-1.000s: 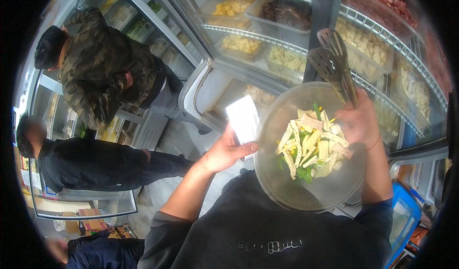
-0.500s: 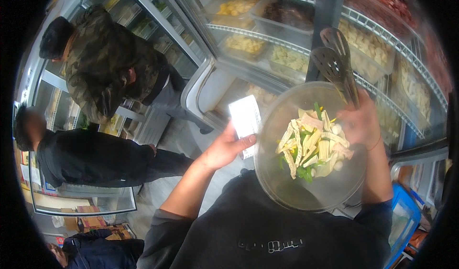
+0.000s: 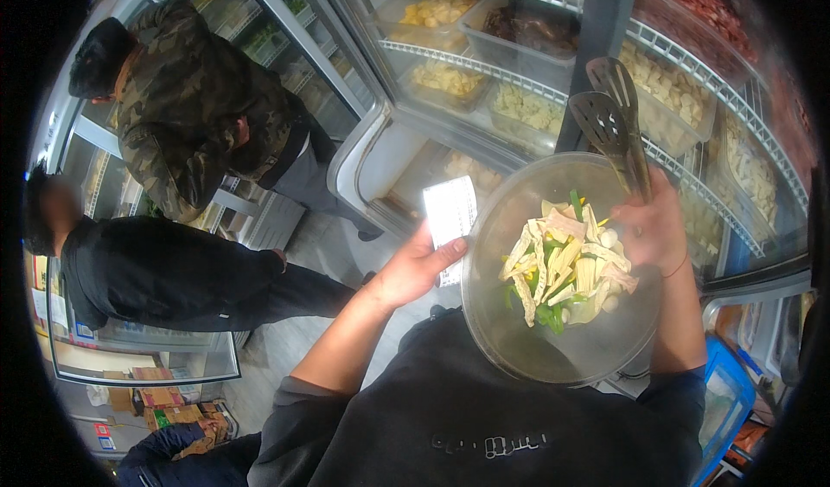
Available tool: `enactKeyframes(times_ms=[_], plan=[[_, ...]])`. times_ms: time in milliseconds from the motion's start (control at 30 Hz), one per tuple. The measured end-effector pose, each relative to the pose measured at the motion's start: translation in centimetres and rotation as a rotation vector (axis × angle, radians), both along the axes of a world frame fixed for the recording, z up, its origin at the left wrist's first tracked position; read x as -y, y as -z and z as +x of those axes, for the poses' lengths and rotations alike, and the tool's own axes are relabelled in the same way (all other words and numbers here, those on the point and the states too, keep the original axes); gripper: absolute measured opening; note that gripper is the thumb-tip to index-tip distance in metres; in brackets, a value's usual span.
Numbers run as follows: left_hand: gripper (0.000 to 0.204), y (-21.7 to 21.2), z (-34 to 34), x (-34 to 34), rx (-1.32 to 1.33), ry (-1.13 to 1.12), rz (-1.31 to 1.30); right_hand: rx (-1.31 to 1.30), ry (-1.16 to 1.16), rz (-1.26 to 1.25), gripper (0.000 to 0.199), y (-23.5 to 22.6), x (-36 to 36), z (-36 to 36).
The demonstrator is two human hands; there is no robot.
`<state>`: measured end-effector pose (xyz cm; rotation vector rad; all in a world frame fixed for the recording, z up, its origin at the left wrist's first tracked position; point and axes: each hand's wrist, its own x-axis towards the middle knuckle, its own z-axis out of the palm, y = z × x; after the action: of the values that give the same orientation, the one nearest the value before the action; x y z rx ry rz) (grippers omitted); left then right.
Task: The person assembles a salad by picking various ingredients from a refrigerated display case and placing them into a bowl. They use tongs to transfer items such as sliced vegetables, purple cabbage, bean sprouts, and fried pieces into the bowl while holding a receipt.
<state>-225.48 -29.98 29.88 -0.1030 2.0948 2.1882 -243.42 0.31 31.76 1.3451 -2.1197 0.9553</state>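
Mixed food in a clear bowl, a paper slip just left of it.
Left of the bowl, the left hand pinches the slip between thumb and fingers. At the bowl's right rim, the right hand grips dark slotted tongs, their heads beyond the rim. Pale strips lie inside the bowl; beyond it, wire shelves hold food tubs.

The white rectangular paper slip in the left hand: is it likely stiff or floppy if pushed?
The white rectangular paper slip would probably weigh little, since it looks thin. It may bend easily when pushed, because the bare left hand grips only its lower part, leaving the upper end unsupported.
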Motion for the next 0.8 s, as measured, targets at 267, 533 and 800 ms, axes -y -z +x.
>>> enactKeyframes(times_ms=[267, 533, 800], plan=[[0.052, 0.56, 0.1, 0.03, 0.004, 0.004, -0.026, -0.003, -0.012, 0.023, 0.025, -0.11, 0.05, -0.21], [0.053, 0.53, 0.15, -0.14, -0.006, 0.003, 0.005, 0.018, -0.026, -0.016, 0.025, 0.14, 0.24, -0.34], [0.056, 0.63, 0.16, -0.2, -0.006, -0.012, -0.02, 0.225, 0.015, 0.001, 0.024, 0.03, 0.18, -0.19]])
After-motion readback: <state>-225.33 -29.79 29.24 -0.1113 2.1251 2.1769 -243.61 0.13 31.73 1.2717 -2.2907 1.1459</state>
